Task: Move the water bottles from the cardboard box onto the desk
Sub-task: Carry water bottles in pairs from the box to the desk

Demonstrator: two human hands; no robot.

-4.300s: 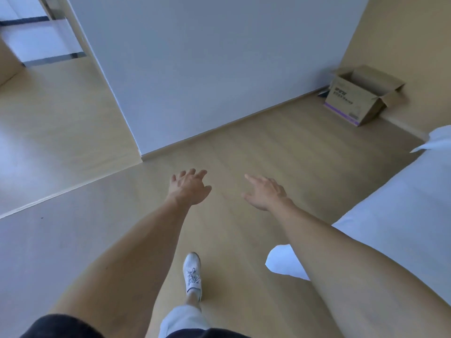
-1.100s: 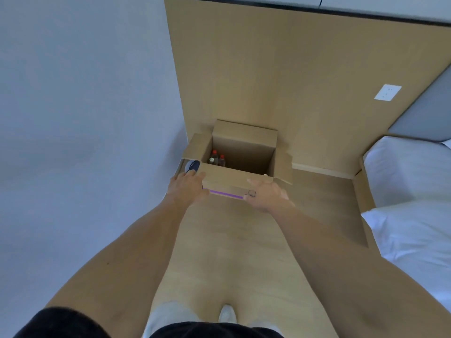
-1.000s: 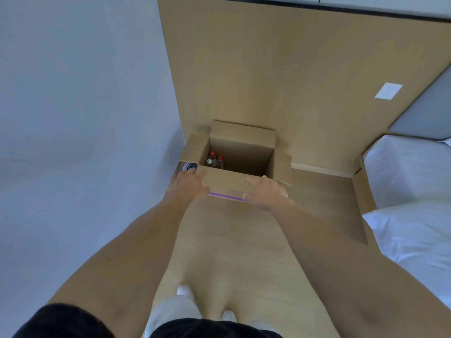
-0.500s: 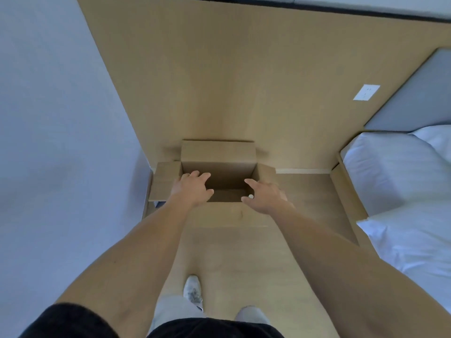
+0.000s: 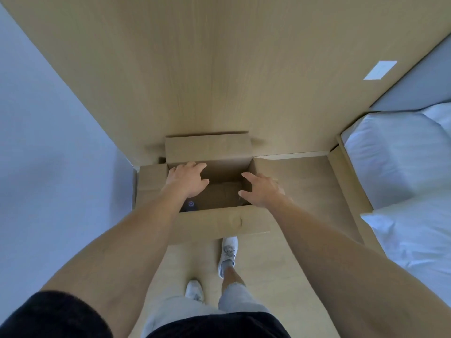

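Both hands empty, fingers spread: left hand [image 5: 186,180] and right hand [image 5: 262,192] reach over the open cardboard box [image 5: 220,222]. A bottle cap [image 5: 191,203], blue, shows at the box's 7 o'clock corner, facing up. Box on wood floor [image 5: 300,189] against wood panel wall [image 5: 219,69]; bed [image 5: 402,179] at 3 o'clock.

I read this as bedroom, hotel-like. Bed [image 5: 400,167] at right edge with white sheets and plump white pillow [image 5: 436,115], grey padded headboard [image 5: 419,89] behind it. Light wood panelling [image 5: 219,69] covers wall ahead, white socket plate [image 5: 380,70] set into it near headboard. Floor [image 5: 302,186] same pale wood, low wooden bed frame [image 5: 341,172] running alongside mattress. Plain pale wall [image 5: 48,142] at left. Open cardboard box [image 5: 207,147] sits on floor in corner against panelling. I see no work fixtures.
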